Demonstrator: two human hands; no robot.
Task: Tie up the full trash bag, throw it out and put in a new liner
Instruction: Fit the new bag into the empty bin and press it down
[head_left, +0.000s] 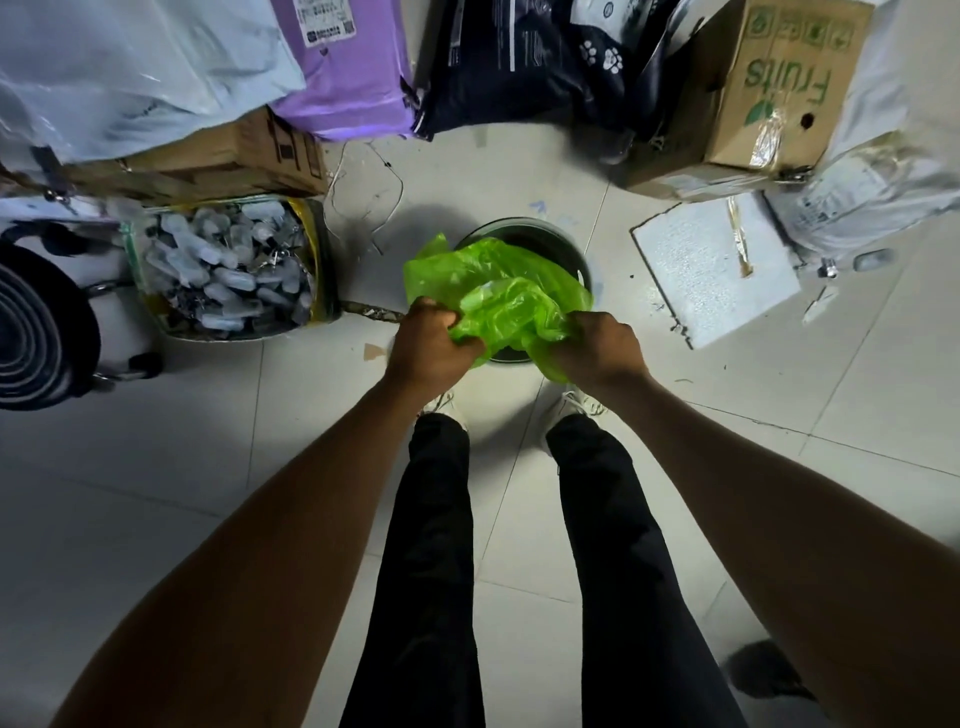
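We see both arms stretched forward and down toward frame centre. Left hand (434, 340) knuckles up, fingers curled tight, gripping bunched edge of green liner (498, 291). Right hand (597, 345) likewise fisted on liner's lower right edge. Liner crumpled, spread over mouth of dark round bin (561, 247), centre frame, on white tiled floor (208, 467). Feet just below bin.

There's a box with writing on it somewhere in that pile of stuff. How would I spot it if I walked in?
Start at the round dark bin in the middle of the tiled floor, where both hands grip a green bag. Look beyond it and to the right, among the piled parcels. The cardboard box there is the only one printed with the green word "Fruits" and a leaf mark.
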